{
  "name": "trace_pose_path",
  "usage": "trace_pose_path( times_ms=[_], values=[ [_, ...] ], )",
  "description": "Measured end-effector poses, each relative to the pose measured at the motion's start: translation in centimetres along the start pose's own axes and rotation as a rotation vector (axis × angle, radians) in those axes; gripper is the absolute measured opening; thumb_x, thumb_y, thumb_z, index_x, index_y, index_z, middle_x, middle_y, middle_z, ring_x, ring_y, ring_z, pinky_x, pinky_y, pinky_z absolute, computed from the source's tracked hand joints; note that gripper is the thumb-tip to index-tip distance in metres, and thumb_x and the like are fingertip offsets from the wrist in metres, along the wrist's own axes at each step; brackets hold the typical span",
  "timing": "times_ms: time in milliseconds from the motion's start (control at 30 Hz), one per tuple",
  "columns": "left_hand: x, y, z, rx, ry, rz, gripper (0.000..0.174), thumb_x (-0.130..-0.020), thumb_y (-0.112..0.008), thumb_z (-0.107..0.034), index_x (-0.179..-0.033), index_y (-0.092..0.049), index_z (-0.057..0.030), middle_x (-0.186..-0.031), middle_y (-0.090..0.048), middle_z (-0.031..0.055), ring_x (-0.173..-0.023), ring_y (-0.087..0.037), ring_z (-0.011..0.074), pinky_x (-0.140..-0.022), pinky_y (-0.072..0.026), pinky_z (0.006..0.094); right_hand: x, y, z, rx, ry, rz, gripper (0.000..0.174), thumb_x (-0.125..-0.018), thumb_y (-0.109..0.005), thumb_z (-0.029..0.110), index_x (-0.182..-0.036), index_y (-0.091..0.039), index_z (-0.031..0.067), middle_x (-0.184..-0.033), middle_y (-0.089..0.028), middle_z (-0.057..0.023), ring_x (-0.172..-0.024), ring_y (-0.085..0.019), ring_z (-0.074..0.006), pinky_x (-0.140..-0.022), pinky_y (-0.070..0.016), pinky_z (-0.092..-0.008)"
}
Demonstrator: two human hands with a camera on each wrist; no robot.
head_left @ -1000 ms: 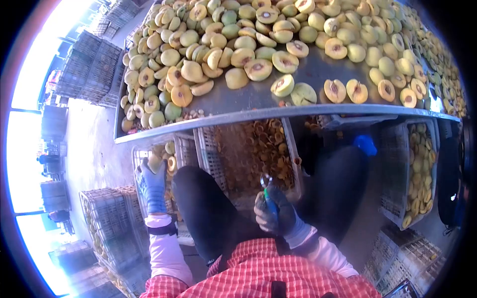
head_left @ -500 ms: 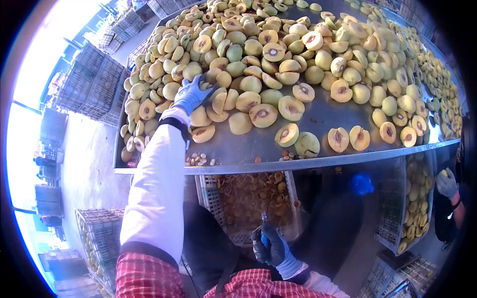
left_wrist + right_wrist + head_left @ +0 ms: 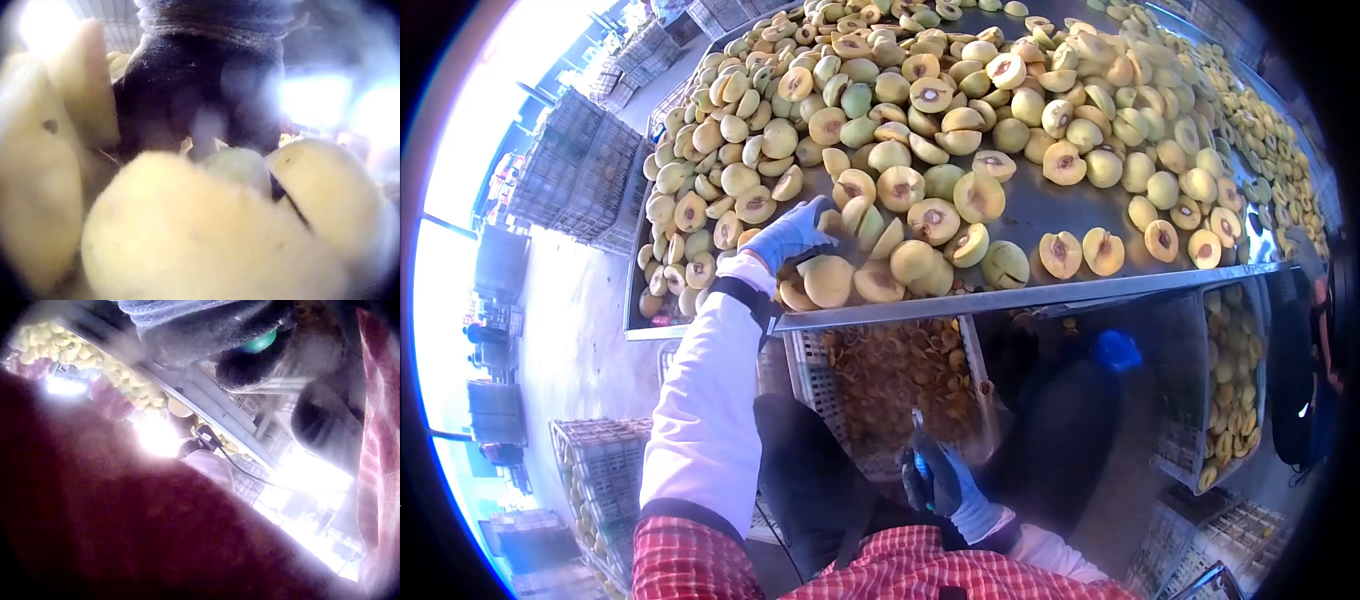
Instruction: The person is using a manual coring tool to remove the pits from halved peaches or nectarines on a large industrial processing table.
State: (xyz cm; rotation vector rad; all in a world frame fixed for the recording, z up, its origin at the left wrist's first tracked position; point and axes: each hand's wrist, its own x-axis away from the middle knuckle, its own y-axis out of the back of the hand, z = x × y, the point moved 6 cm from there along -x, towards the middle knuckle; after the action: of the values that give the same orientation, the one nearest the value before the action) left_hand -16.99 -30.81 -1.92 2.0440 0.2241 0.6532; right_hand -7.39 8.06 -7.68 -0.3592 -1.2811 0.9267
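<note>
My gloved left hand (image 3: pixel 788 238) reaches over the metal table near its front edge, its fingers against a cluster of yellow peach halves (image 3: pixel 828 281). In the left wrist view the dark palm side of the glove (image 3: pixel 197 94) stands behind a large peach half (image 3: pixel 194 231), which hides the fingertips. Low over my lap, my gloved right hand (image 3: pixel 948 485) grips a small pitting tool (image 3: pixel 917 422) with a metal tip pointing up and away. A green bit of its handle (image 3: pixel 260 341) shows between the curled fingers in the right wrist view.
Cut peaches (image 3: pixel 880 90) are heaped across the table, bounded by a raised metal rim (image 3: pixel 1020 298). Below it, a crate (image 3: pixel 812 385) contains brownish scraps, and another crate (image 3: pixel 1200 400) of peach halves stands right. Stacked crates (image 3: pixel 585 150) stand at left.
My left hand rose from the crate beside my left leg to the peach pile, then came back toward the front edge, and several peach halves shifted with it. The right hand keeps its tool.
</note>
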Motion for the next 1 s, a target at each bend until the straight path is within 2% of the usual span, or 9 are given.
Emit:
trace_pose_path(
  times_ms=[167,267,333,467,600,633,767,867,1000],
  values=[
    [1.9,1.2,-3.8,-0.147,0.082,-0.385,0.045,-0.075,-0.071,-0.032,-0.109,-0.058,-0.0063,-0.098,-0.065,0.0196,-0.094,-0.060,0.0403,-0.081,-0.0483,0.0436,0.3,0.5,1.3,0.049,0.124,-0.001,0.046,-0.093,-0.051,0.050,-0.100,-0.055,0.0042,-0.055,-0.054,-0.0056,-0.038,-0.048,-0.0147,-0.038,-0.0361,-0.0248],
    [7.1,2.8,-9.3,0.265,-0.048,-0.595,0.025,-0.088,-0.062,-0.019,-0.109,-0.061,-0.0060,-0.087,-0.065,0.0089,-0.078,-0.063,0.0146,-0.071,-0.0481,0.0276,1.1,0.2,3.4,0.049,0.339,0.040,0.042,-0.094,-0.054,0.042,-0.113,-0.054,0.0045,-0.064,-0.057,-0.0051,-0.047,-0.053,-0.0137,-0.042,-0.0411,-0.0249],
    [10.4,1.8,-11.7,0.503,-0.149,-0.566,0.021,-0.092,-0.057,-0.013,-0.109,-0.060,-0.0018,-0.087,-0.061,0.0013,-0.075,-0.053,0.0042,-0.068,-0.0434,0.0197,2.0,-0.9,5.2,0.043,0.443,0.088,0.040,-0.095,-0.055,0.039,-0.116,-0.054,0.0051,-0.068,-0.058,-0.0047,-0.049,-0.054,-0.0135,-0.043,-0.0429,-0.0250],
    [16.3,-4.9,-14.9,0.978,-0.093,-0.454,0.030,-0.094,-0.055,-0.021,-0.113,-0.057,0.0019,-0.091,-0.061,0.0030,-0.073,-0.054,0.0076,-0.067,-0.0433,0.0218,2.5,-1.5,6.1,0.173,0.461,0.066,0.029,-0.096,-0.056,0.026,-0.114,-0.053,0.0037,-0.076,-0.057,-0.0031,-0.061,-0.053,-0.0076,-0.054,-0.0441,-0.0221],
    [19.4,-11.2,-16.1,1.198,0.117,-0.492,0.030,-0.093,-0.058,-0.026,-0.108,-0.054,-0.0007,-0.086,-0.060,0.0069,-0.072,-0.057,0.0117,-0.067,-0.0457,0.0238,2.9,-1.9,7.4,0.437,0.819,-0.170,0.024,-0.086,-0.065,0.010,-0.105,-0.054,0.0018,-0.087,-0.054,-0.0041,-0.077,-0.049,-0.0084,-0.068,-0.0438,-0.0240],
    [19.9,-12.5,-16.4,1.264,0.138,-0.460,0.033,-0.093,-0.059,-0.029,-0.109,-0.052,-0.0014,-0.086,-0.060,0.0064,-0.071,-0.057,0.0123,-0.066,-0.0469,0.0246,3.4,-1.3,7.6,0.478,0.786,-0.210,0.025,-0.082,-0.067,0.006,-0.101,-0.053,0.0018,-0.085,-0.053,-0.0038,-0.076,-0.049,-0.0099,-0.068,-0.0443,-0.0254],
    [20.0,-13.8,-15.7,1.179,0.162,-0.386,0.033,-0.094,-0.057,-0.028,-0.112,-0.054,-0.0010,-0.088,-0.061,0.0062,-0.076,-0.059,0.0118,-0.069,-0.0481,0.0244,3.0,-0.7,7.7,0.466,0.760,-0.166,0.022,-0.083,-0.067,0.008,-0.099,-0.052,0.0024,-0.081,-0.053,-0.0043,-0.073,-0.049,-0.0098,-0.065,-0.0444,-0.0263],
    [20.1,-13.5,-15.7,1.162,0.147,-0.415,0.033,-0.098,-0.051,-0.028,-0.112,-0.056,0.0009,-0.092,-0.064,0.0080,-0.081,-0.060,0.0110,-0.074,-0.0494,0.0243,4.5,-2.0,8.8,0.724,0.932,-0.244,0.022,-0.084,-0.067,0.010,-0.098,-0.053,0.0019,-0.077,-0.053,-0.0050,-0.069,-0.049,-0.0105,-0.062,-0.0439,-0.0269],
    [20.9,-14.2,-16.0,1.246,0.128,-0.578,0.038,-0.098,-0.050,-0.032,-0.116,-0.056,0.0013,-0.101,-0.064,0.0104,-0.091,-0.060,0.0147,-0.082,-0.0482,0.0278,5.7,-3.7,7.8,1.042,0.996,-0.271,0.017,-0.091,-0.059,0.017,-0.095,-0.053,0.0017,-0.075,-0.057,-0.0173,-0.065,-0.060,-0.0321,-0.058,-0.0450,-0.0373]
  ],
)
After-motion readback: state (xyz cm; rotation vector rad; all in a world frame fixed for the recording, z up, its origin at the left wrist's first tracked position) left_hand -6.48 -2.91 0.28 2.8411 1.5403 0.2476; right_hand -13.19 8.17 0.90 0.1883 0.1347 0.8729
